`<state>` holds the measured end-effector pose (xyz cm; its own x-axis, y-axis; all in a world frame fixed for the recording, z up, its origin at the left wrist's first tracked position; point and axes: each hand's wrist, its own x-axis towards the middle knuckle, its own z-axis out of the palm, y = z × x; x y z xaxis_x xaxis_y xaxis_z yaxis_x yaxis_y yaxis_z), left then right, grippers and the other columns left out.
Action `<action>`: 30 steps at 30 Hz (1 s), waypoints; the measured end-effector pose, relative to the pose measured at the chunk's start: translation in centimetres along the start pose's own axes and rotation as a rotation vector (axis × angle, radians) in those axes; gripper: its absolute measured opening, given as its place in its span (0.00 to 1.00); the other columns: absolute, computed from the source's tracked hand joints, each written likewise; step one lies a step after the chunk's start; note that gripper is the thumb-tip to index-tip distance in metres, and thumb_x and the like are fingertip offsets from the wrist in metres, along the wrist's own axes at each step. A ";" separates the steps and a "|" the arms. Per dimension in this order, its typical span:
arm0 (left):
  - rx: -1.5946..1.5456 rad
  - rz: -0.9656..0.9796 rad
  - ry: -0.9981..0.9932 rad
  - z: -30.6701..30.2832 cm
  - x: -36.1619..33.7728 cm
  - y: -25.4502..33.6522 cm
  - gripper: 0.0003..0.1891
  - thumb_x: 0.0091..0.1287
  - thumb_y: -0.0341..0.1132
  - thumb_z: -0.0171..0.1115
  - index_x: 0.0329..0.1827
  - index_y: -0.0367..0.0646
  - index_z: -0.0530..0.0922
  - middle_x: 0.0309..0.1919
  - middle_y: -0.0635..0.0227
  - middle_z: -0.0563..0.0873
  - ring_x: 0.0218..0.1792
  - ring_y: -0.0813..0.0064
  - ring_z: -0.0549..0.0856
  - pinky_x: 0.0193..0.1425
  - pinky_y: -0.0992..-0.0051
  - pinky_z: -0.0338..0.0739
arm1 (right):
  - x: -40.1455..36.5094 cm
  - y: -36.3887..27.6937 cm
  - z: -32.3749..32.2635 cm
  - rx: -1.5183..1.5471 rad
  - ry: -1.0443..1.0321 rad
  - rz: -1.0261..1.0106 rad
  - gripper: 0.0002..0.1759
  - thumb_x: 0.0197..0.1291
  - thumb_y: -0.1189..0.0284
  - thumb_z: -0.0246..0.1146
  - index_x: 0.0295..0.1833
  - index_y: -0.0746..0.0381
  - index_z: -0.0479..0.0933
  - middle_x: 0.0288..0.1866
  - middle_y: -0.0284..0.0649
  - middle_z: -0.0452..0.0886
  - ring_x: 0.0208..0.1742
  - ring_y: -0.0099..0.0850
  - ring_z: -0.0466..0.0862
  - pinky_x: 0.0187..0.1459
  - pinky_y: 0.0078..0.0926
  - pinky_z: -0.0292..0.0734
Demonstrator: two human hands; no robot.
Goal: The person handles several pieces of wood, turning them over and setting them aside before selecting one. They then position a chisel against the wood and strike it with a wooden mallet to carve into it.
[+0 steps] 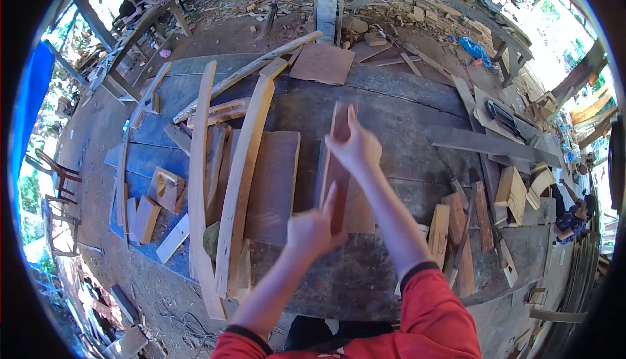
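Near the middle of the dark worktable a reddish-brown wood block points away from me. My right hand is closed on its far part, with the thumb along the top. Nearer to me, my left hand grips its near end, thumb pointing forward. Under and beside the block lie a dark-edged piece and a flat brown board. Another flat board lies to the left, beside a long pale curved beam. Some blur softens both hands.
A second long strip, wood blocks and a slanting pole lie at left. At right are a handsaw, upright-looking blocks and a hand plane. One person is at the far left, another at the right edge.
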<state>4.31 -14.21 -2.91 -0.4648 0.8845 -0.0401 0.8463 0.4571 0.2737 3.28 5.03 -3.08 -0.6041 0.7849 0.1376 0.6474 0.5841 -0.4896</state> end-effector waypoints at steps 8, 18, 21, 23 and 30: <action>-0.217 -0.080 -0.154 4.9 -20.5 2.1 0.54 0.44 0.58 0.66 0.74 0.47 0.51 0.10 0.64 0.76 0.11 0.63 0.79 0.16 0.64 0.74 | -21.5 -0.5 1.8 0.099 -0.183 0.011 0.50 0.41 0.52 0.70 0.71 0.52 0.59 0.23 0.45 0.81 0.27 0.43 0.83 0.31 0.37 0.77; -0.174 -0.051 -0.155 3.7 -14.5 -0.2 0.55 0.41 0.55 0.68 0.74 0.47 0.51 0.12 0.61 0.78 0.15 0.62 0.81 0.20 0.64 0.75 | -15.5 -0.4 3.5 0.009 -0.171 0.007 0.49 0.42 0.50 0.67 0.71 0.53 0.58 0.21 0.43 0.80 0.24 0.41 0.82 0.26 0.37 0.75; -0.199 -0.099 -0.105 3.6 -6.7 -0.7 0.54 0.42 0.53 0.67 0.74 0.47 0.51 0.14 0.60 0.79 0.17 0.60 0.81 0.21 0.64 0.76 | -7.2 -0.3 3.9 -0.015 -0.186 0.051 0.49 0.41 0.50 0.66 0.71 0.52 0.58 0.25 0.45 0.81 0.27 0.43 0.83 0.30 0.40 0.77; -0.176 -0.122 -0.035 3.3 0.1 -1.1 0.52 0.43 0.52 0.65 0.74 0.49 0.52 0.18 0.58 0.81 0.20 0.58 0.83 0.25 0.63 0.77 | -0.6 0.5 5.1 -0.019 -0.122 0.005 0.49 0.41 0.49 0.66 0.71 0.53 0.59 0.30 0.47 0.82 0.33 0.44 0.84 0.35 0.40 0.78; 0.019 -0.035 0.056 -4.3 15.8 -2.5 0.52 0.46 0.53 0.64 0.74 0.49 0.48 0.21 0.62 0.83 0.22 0.61 0.83 0.25 0.64 0.77 | 15.8 -2.7 -0.3 -0.055 0.038 0.017 0.50 0.42 0.45 0.64 0.71 0.52 0.57 0.40 0.48 0.83 0.41 0.44 0.84 0.41 0.39 0.79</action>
<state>-6.21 -1.77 -0.12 -0.5072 0.8618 0.0049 0.8339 0.4894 0.2551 -7.87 15.94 0.72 -0.5754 0.8017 0.1622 0.6827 0.5799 -0.4445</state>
